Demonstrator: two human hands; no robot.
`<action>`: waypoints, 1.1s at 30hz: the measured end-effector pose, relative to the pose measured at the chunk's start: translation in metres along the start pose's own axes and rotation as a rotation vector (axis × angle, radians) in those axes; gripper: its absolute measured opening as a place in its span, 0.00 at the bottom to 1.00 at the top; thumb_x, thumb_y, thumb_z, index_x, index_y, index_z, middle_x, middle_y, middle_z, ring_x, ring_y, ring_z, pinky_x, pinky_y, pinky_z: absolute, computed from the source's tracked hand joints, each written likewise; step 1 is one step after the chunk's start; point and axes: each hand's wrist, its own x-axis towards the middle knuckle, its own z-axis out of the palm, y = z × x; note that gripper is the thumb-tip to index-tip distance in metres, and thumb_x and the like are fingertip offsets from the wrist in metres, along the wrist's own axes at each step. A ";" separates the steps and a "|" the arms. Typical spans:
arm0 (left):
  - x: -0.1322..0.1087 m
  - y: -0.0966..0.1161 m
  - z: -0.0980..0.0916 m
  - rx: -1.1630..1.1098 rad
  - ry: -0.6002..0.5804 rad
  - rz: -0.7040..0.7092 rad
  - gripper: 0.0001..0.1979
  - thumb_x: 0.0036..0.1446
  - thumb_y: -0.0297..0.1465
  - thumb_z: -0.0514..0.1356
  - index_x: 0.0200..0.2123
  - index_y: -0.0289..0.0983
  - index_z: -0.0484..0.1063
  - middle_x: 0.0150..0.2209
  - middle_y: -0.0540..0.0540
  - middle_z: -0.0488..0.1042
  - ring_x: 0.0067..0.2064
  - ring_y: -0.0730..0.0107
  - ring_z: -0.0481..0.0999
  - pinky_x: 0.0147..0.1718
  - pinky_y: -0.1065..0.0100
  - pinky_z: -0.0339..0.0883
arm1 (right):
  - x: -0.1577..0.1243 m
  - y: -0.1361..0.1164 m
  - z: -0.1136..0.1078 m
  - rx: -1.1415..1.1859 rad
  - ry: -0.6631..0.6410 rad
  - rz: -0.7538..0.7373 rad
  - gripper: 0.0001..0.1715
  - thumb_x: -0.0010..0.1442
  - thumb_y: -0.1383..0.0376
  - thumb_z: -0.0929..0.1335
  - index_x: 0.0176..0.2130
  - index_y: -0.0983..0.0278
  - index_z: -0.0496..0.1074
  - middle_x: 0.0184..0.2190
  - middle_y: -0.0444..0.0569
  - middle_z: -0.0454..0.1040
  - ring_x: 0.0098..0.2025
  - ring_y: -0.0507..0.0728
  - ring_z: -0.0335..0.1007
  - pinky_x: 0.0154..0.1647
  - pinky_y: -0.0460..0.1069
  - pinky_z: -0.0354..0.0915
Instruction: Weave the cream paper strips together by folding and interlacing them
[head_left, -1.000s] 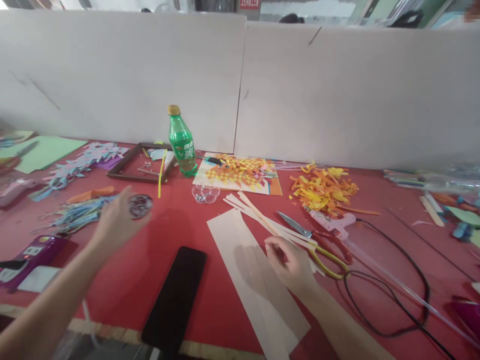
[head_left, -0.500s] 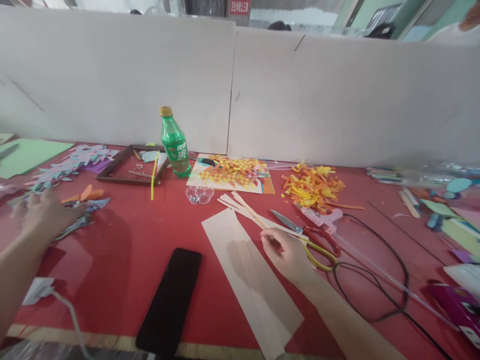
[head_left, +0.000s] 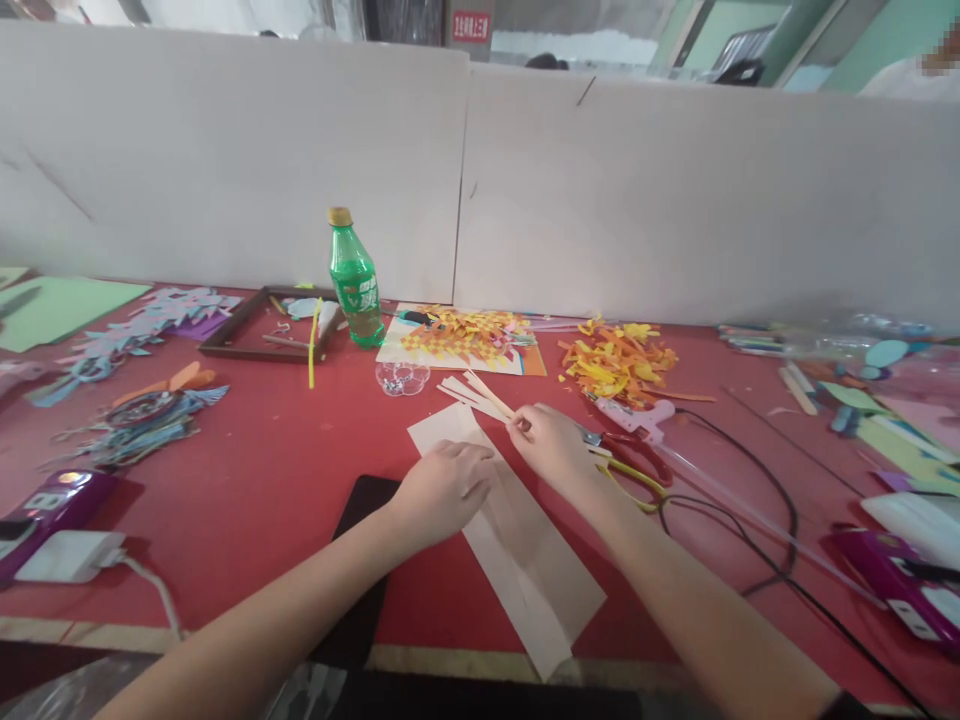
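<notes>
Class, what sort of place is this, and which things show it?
Probably a shared paper-craft workbench: a red table backed by white boards, strewn with paper scraps, scissors and a glue gun. The right hand pinches a strip; the left hand presses a sheet.

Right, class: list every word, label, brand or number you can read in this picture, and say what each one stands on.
Nothing can be read for certain.
Green bottle: white label print, too blurred to read.
Red sign above the partition: white characters, too small to read.
Purple device at the right: white label, print too small.
</notes>
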 end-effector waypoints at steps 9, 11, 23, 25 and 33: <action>0.024 -0.025 0.012 -0.150 0.048 -0.113 0.12 0.58 0.33 0.54 0.38 0.37 0.75 0.38 0.43 0.80 0.38 0.61 0.78 0.38 0.63 0.70 | 0.004 0.027 0.011 -0.042 -0.015 0.020 0.14 0.61 0.59 0.65 0.28 0.64 0.72 0.29 0.49 0.73 0.34 0.56 0.68 0.35 0.47 0.58; 0.024 -0.026 0.012 -0.166 0.052 -0.123 0.11 0.57 0.33 0.54 0.37 0.37 0.75 0.37 0.45 0.80 0.37 0.62 0.78 0.38 0.64 0.70 | 0.004 0.028 0.013 -0.050 -0.011 0.017 0.13 0.61 0.60 0.66 0.28 0.64 0.72 0.29 0.49 0.73 0.35 0.57 0.68 0.35 0.48 0.58; 0.018 -0.028 0.017 -0.280 0.097 -0.129 0.09 0.56 0.34 0.57 0.36 0.38 0.75 0.34 0.47 0.78 0.33 0.66 0.75 0.34 0.67 0.66 | 0.008 0.030 0.013 -0.079 -0.014 -0.003 0.13 0.60 0.64 0.65 0.28 0.64 0.76 0.28 0.49 0.73 0.31 0.54 0.68 0.31 0.47 0.56; 0.017 -0.028 0.017 -0.311 0.114 -0.148 0.09 0.56 0.34 0.58 0.36 0.37 0.75 0.33 0.47 0.78 0.30 0.67 0.73 0.32 0.67 0.65 | 0.010 0.031 0.011 -0.082 0.001 0.010 0.12 0.59 0.67 0.65 0.26 0.64 0.75 0.26 0.49 0.73 0.29 0.54 0.68 0.29 0.47 0.55; 0.019 -0.018 0.005 -0.599 0.158 -0.195 0.15 0.60 0.40 0.56 0.43 0.36 0.70 0.44 0.39 0.77 0.43 0.64 0.76 0.36 0.68 0.68 | -0.018 -0.007 -0.028 0.004 0.148 0.008 0.11 0.62 0.64 0.62 0.35 0.62 0.73 0.27 0.47 0.76 0.27 0.54 0.70 0.29 0.47 0.58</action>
